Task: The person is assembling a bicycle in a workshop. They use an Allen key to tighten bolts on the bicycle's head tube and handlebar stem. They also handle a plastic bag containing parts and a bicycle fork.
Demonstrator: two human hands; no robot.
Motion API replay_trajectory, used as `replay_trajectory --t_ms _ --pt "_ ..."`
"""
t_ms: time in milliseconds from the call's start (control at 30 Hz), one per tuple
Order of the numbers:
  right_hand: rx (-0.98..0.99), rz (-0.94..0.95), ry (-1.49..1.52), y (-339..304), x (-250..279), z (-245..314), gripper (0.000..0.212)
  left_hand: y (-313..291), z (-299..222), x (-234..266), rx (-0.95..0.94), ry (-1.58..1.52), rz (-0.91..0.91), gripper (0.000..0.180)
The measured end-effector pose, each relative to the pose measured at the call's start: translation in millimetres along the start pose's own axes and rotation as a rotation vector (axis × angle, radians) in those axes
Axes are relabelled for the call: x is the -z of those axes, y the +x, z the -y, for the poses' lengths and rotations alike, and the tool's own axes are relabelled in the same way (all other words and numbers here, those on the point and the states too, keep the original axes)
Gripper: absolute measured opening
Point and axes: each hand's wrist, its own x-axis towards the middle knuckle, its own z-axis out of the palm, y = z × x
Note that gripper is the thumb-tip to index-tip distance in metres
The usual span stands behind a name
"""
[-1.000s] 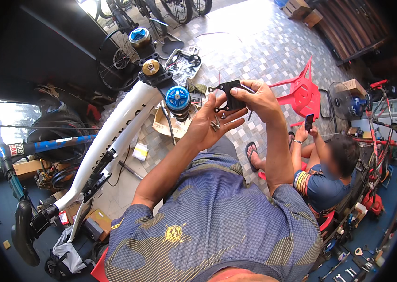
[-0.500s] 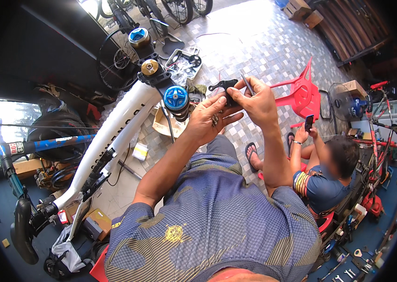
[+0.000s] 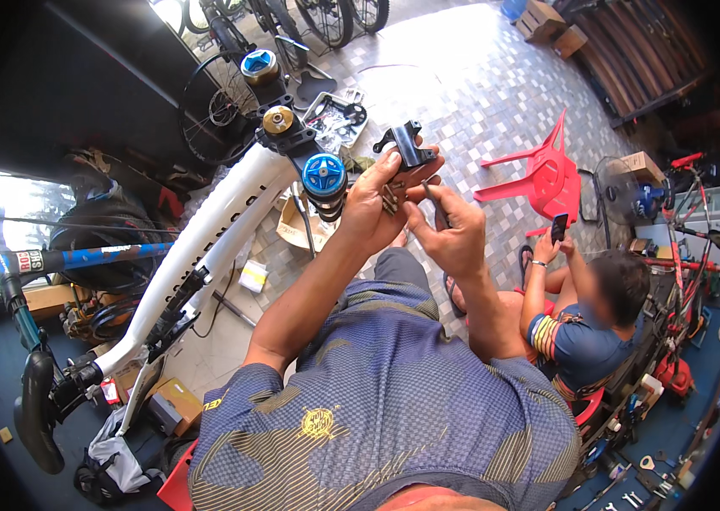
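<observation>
My left hand [image 3: 366, 206], palm up, holds a glossy black bike stem [image 3: 411, 148] between thumb and fingers. Several small bolts [image 3: 391, 198] lie in the same palm. Close by on the right, my right hand [image 3: 458, 232] is closed around a slim dark metal tool [image 3: 438, 207], its tip toward the left palm; the tool's exact kind is partly hidden. Left of my hands stands a white bike frame [image 3: 206, 221] with a dual-crown fork, its top caps blue [image 3: 323, 175] and its centre cap gold [image 3: 278, 120].
At right a person [image 3: 590, 315] sits holding a phone [image 3: 559, 225]. Beyond is a red plastic chair [image 3: 547, 183] near a fan [image 3: 619, 187]. A parts tray [image 3: 334, 119] and an open cardboard box [image 3: 296, 226] lie on the tiled floor. Tools [image 3: 632, 498] lie at lower right.
My right hand has come off the stem and dropped lower, toward the bolts, still with the tool. The stem has turned in my left hand and now shows its broad side.
</observation>
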Motion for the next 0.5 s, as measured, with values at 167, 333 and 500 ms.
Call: replay_trajectory --t_ms 167,333,500 --pt "-0.018 0.112 -0.145 -3.7 2.3 8.7 0.031 -1.3 -0.2 -4.6 -0.016 0.032 -0.022 0.046" --pt "0.106 0.099 -0.155 -2.1 -3.3 -1.6 0.038 -2.6 -0.9 -2.8 -0.027 0.069 -0.027 0.047" --pt "0.051 0.171 -0.189 1.6 -4.7 5.5 0.034 -3.0 -2.2 2.9 -0.033 0.08 -0.007 0.047"
